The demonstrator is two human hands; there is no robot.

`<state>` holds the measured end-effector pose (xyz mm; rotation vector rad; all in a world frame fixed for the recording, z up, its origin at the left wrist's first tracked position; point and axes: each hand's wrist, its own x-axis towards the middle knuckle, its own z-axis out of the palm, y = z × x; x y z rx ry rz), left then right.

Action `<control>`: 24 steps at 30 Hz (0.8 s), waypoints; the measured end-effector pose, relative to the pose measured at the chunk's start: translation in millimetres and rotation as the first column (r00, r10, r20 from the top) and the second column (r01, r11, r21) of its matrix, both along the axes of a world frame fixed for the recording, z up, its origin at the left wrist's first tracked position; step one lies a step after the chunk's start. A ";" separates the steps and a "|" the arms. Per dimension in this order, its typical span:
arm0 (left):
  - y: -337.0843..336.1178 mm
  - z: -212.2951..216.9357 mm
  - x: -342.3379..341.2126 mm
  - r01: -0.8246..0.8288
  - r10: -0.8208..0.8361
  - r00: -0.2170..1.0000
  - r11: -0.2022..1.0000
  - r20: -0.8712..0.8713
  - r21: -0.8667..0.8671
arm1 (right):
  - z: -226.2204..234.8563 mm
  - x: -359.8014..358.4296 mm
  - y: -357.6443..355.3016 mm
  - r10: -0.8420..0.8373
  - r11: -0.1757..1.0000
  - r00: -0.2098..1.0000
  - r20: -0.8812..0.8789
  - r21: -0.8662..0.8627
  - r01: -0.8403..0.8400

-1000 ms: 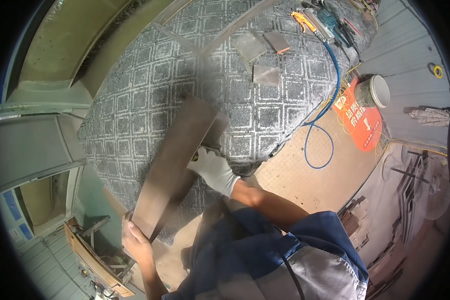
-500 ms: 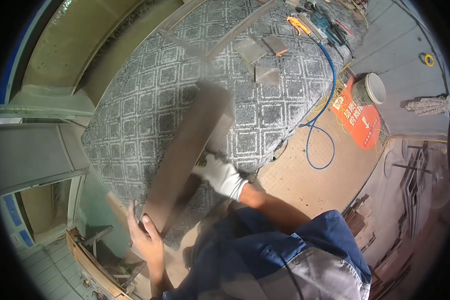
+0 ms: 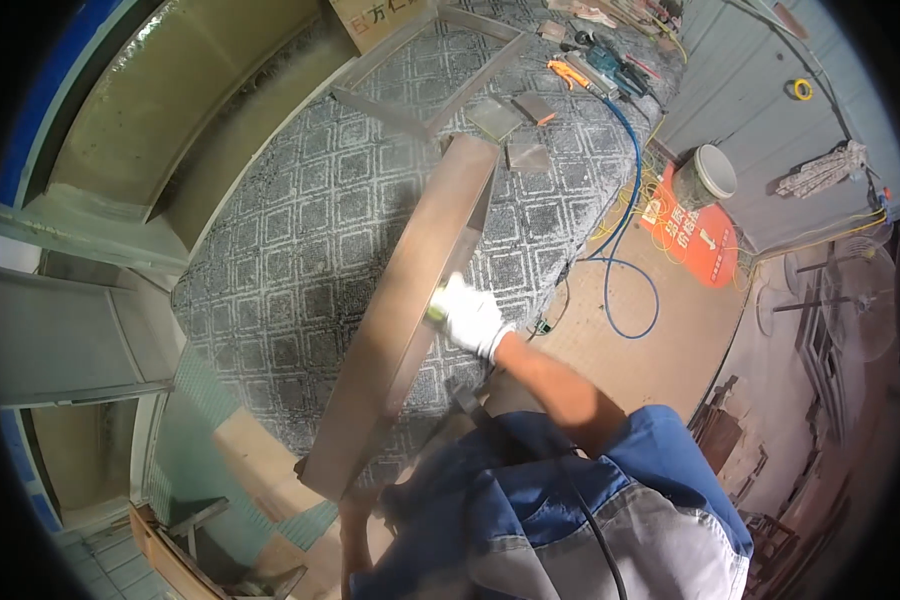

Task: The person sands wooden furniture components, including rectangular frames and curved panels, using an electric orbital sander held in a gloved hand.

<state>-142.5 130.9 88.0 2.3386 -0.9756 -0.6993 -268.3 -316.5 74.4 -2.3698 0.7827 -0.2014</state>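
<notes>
A long brown wooden frame (image 3: 400,270) stands on edge on the grey patterned carpet (image 3: 270,270), running from near me toward the far middle. My right hand (image 3: 473,318), in a white glove, is closed against the frame's right inner side. A small yellow-green bit (image 3: 437,305) shows at its fingers, too little to name. At the frame's near end is my bare left hand (image 3: 358,503); its fingers are hidden behind the wood.
Farther off lie another rectangular frame (image 3: 480,85) and several small flat pieces (image 3: 528,157). An orange air gun (image 3: 568,72) on a blue hose (image 3: 638,170) lies beside a teal power tool (image 3: 625,75). A white bucket (image 3: 715,172) stands on the right.
The frame has shifted away and a little right, and the view has moved. My left hand, earlier spread on its near end, is now lower and mostly hidden. My right hand has moved slightly right.
</notes>
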 end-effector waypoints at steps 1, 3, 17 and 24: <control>-9.3 -9.2 4.6 0.014 -0.014 1.000 1.000 -0.024 0.008 | 25.3 0.4 -24.8 -0.063 0.998 0.996 -0.069 0.013 0.064; -6.6 -55.9 23.3 0.351 -0.312 0.785 0.936 0.535 0.031 | 27.0 -3.6 -54.6 -0.181 0.983 0.977 -0.114 -0.021 0.180; -204.7 312.1 38.1 0.264 -0.058 0.890 0.875 0.452 -0.407 | 60.0 -123.5 30.1 -0.265 0.901 0.954 -0.138 0.318 0.296; -324.3 345.4 31.5 0.122 -0.102 0.963 0.991 0.249 -0.062 | 46.0 -58.8 47.4 0.026 0.971 0.998 -0.050 0.237 -0.014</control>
